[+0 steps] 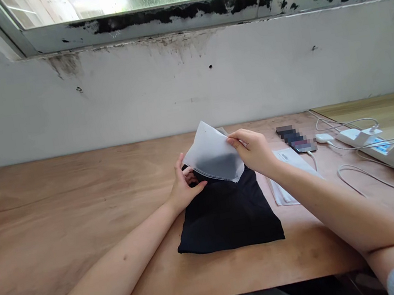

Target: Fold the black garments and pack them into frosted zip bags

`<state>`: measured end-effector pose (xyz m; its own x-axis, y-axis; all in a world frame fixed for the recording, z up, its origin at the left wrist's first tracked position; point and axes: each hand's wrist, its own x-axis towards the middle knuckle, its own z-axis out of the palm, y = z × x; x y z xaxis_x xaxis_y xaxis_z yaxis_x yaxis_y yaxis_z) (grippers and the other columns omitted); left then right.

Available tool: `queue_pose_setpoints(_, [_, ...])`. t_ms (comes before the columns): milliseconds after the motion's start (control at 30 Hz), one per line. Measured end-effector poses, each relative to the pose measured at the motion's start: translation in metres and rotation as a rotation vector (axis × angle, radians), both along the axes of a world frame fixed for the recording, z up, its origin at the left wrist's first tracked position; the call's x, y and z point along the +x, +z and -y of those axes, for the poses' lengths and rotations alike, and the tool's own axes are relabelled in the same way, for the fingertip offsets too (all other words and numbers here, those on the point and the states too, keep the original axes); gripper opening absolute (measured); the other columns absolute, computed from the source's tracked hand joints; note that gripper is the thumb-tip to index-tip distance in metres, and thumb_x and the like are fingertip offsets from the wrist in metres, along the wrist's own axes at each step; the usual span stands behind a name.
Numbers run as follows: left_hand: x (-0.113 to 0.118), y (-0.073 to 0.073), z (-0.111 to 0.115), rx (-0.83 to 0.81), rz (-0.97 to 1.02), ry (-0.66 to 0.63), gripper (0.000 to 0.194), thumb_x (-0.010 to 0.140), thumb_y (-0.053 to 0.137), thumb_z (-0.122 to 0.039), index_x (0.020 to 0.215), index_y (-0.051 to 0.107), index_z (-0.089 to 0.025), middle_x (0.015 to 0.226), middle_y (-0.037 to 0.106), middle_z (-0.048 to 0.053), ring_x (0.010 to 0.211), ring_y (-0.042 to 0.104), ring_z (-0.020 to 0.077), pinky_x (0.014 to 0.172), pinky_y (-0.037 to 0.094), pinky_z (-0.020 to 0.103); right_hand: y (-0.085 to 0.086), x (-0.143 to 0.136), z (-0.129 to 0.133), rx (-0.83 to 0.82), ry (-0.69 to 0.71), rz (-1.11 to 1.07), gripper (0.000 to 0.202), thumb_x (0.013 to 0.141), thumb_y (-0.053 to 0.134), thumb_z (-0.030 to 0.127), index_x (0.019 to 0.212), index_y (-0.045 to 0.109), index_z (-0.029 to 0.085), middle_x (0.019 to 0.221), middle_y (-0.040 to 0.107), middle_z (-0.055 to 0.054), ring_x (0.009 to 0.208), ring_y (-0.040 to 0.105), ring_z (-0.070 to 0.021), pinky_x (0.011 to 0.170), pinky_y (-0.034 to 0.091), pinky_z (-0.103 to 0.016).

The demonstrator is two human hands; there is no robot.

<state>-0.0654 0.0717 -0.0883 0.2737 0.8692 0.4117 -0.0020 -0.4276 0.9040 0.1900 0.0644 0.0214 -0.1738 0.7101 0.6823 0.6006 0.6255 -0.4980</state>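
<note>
A folded piece of black cloth, apparently a garment, lies flat on the table near its front edge. Over its far end is a white, partly see-through sheet or bag, tilted up, with dark cloth showing through its lower part. My right hand pinches the right side of this white sheet between thumb and fingers. At the upper left of the black cloth, my left hand grips its edge, with the thumb on top and the index finger raised against the white sheet. Some left fingertips are partly hidden.
Flat white packets lie right of the cloth, partly under my right forearm. Behind them is a phone on a cable. A white power strip with plugs and loose cables occupies the right side. The wall borders the wooden table.
</note>
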Motion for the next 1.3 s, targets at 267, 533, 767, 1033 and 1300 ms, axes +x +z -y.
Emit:
queue_pose_setpoints(267, [-0.006,0.012,0.005,0.071,-0.254,0.169,0.088,0.085,0.069,-0.027,0.157,0.019,-0.025,0.124,0.062,0.011,0.110,0.065,0.0238,0.100,0.051,0.044,0.040,0.051,-0.002,-0.021,-0.440,0.050,0.023,0.096,0.050,0.032,0.106,0.066,0.019,0.085,0.070,-0.009,0.076,0.062,-0.0233,0.073,0.046,-0.035])
queue_pose_setpoints(533, [0.000,0.006,-0.003,0.291,-0.664,0.397,0.058,0.085,0.059,-0.021,0.142,0.045,-0.019,0.133,0.055,0.013,0.129,0.049,0.0312,0.112,0.040,0.052,0.034,0.141,0.007,-0.466,-0.601,0.235,0.042,0.088,0.051,0.022,0.128,0.063,0.025,0.113,0.069,-0.013,0.094,0.063,-0.0260,0.076,0.046,-0.036])
queue_pose_setpoints(767, [0.001,0.005,-0.003,0.340,-0.703,0.493,0.040,0.082,0.062,-0.020,0.122,0.058,-0.019,0.132,0.049,0.013,0.127,0.046,0.0321,0.112,0.038,0.052,-0.041,0.184,0.028,-0.722,-0.668,0.634,0.044,0.091,0.046,0.029,0.130,0.059,0.013,0.125,0.064,-0.023,0.112,0.062,-0.0346,0.089,0.048,-0.043])
queue_pose_setpoints(1033, [0.000,0.002,-0.006,0.389,-0.691,0.480,0.036,0.082,0.061,-0.019,0.117,0.058,-0.018,0.128,0.051,0.012,0.124,0.048,0.0307,0.111,0.039,0.049,-0.083,0.153,0.009,-0.441,-0.417,0.770,0.067,0.101,0.020,0.058,0.154,0.037,0.021,0.162,0.031,-0.013,0.151,0.024,-0.0342,0.118,0.028,-0.052])
queue_pose_setpoints(1300, [-0.002,0.017,0.006,0.462,-0.602,0.251,0.033,0.078,0.057,-0.012,0.109,0.055,-0.021,0.117,0.057,0.009,0.115,0.056,0.0252,0.104,0.046,0.043,-0.125,0.140,0.007,-0.556,-0.278,0.785,0.076,0.099,0.019,0.066,0.162,0.012,0.025,0.168,0.015,-0.012,0.154,0.012,-0.0320,0.120,0.021,-0.057])
